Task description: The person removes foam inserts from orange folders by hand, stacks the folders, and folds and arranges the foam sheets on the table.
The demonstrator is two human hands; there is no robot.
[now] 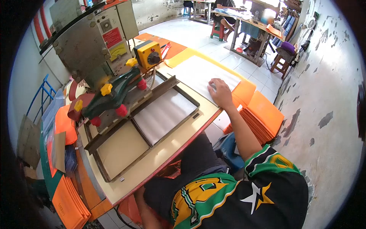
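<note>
My right hand [220, 92] rests on a white sheet or stack of sheets [194, 74] at the right end of the table, fingers slightly bent and apart on its surface. My left forearm runs down beside my leg at the table's front edge; the hand itself is hidden below. In front of me lies a dark metal frame [141, 131] with two compartments. Its right compartment holds a white, foam-like sheet [166, 112]; the left one shows the cream tabletop. A green press head [114, 91] with yellow and red knobs stands over the frame's back.
A yellow control box [148, 55] with a black dial stands behind the frame. Orange folded pieces are stacked at the right [263, 118] and lower left [68, 202]. A grey machine cabinet [84, 45] fills the back left. Another person sits at a far table [248, 19].
</note>
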